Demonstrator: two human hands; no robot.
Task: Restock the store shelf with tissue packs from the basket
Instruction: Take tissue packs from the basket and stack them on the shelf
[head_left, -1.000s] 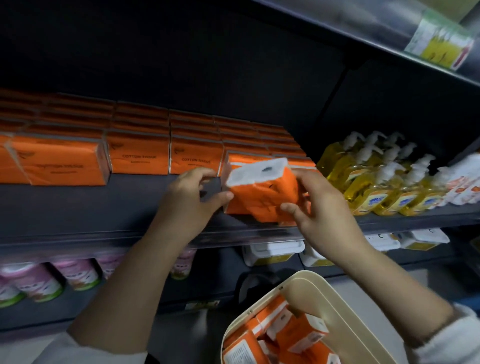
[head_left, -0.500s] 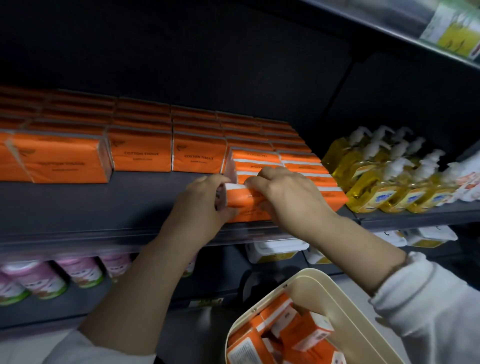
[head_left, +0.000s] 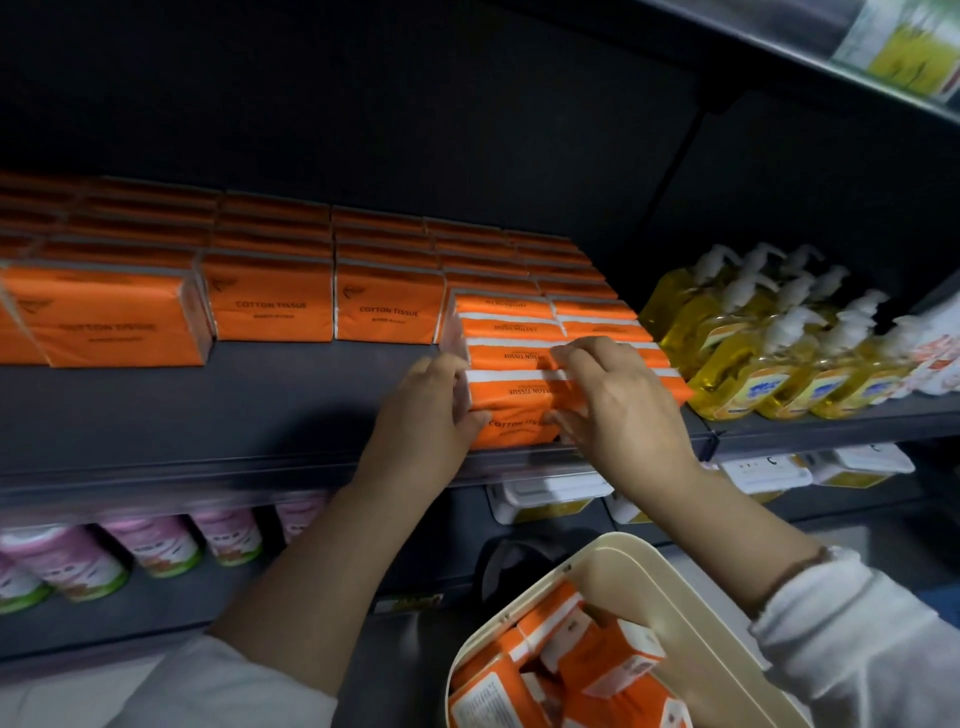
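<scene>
Dark grey store shelf (head_left: 208, 405), seen from the front and slightly above. Upright rows of orange tissue packs (head_left: 275, 306) fill it from 9 to 11 o'clock. Near centre, a column of like packs (head_left: 504, 332) runs back from the front edge with their printed faces up. You hold the front tissue pack (head_left: 519, 415) of that column at the shelf's front edge, touching the pack behind it. Your left grip (head_left: 426, 410) is curled round the pack's left end, thumb on its front face. Your right grip (head_left: 623, 410) closes on the right end, fingers over the top and thumb at the front. Yellow soap bottles (head_left: 769, 374) with white pumps stand just beside the column at 3 o'clock. Pink canisters (head_left: 150, 545) stand on the lower shelf at 8 o'clock. At 5 o'clock, below your right forearm, the cream basket (head_left: 649, 566) holds loose tissue packs (head_left: 597, 654) lying at mixed angles.
</scene>
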